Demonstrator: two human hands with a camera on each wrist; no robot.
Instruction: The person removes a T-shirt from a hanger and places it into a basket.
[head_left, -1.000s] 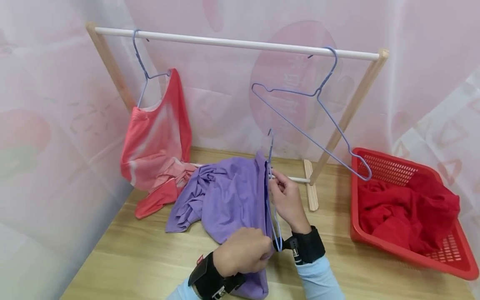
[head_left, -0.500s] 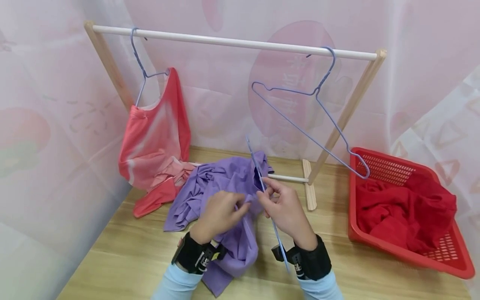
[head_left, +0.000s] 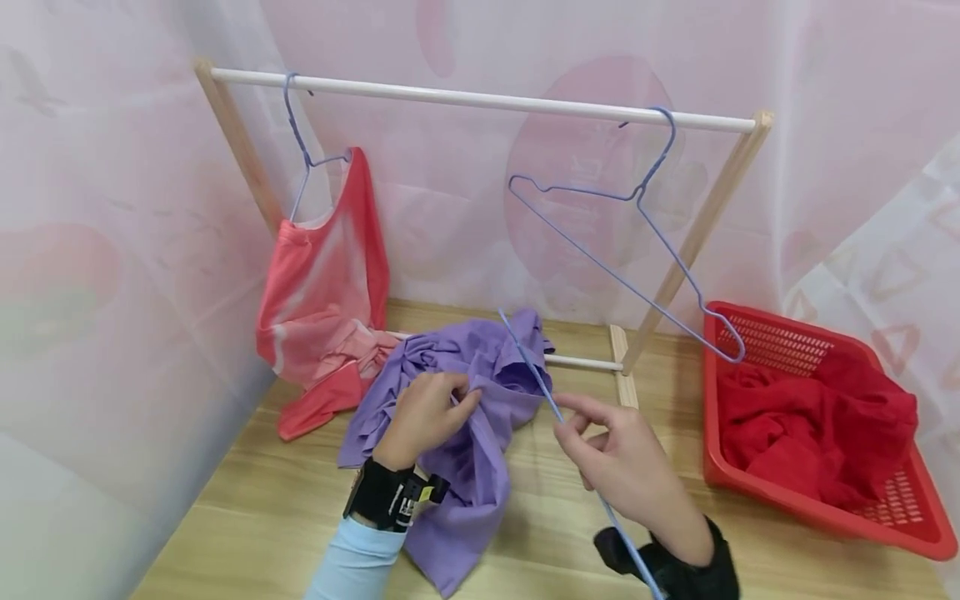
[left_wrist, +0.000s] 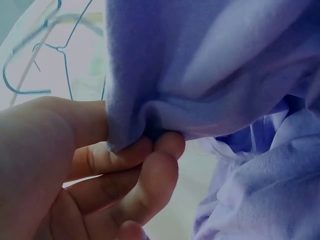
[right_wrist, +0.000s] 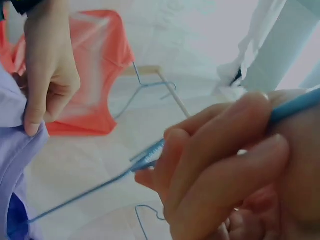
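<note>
A purple garment (head_left: 465, 500) lies crumpled on the wooden table. My left hand (head_left: 426, 417) pinches a fold of its cloth between thumb and fingers; the left wrist view shows the fold (left_wrist: 130, 120) up close. To the right, my right hand (head_left: 626, 458) holds a blue wire clothes hanger (head_left: 527, 362), seen nearly edge-on and slanting across the garment's opening. In the right wrist view one end of the hanger (right_wrist: 85, 197) reaches the garment's dark opening (right_wrist: 17, 220) at lower left. How deep that end sits inside is hard to tell.
Behind stands a rack with a white bar (head_left: 480, 101). A red-pink garment (head_left: 330, 267) hangs from a hanger at its left; a bare blue hanger (head_left: 640, 192) hangs at its right. A red basket (head_left: 712, 433) with red cloth (head_left: 817, 425) stands on the right.
The right hand has moved right and toward the front with the hanger, which now slants more. The left hand shifted up and left, gripping another part of the purple garment, whose opening has folded over.
</note>
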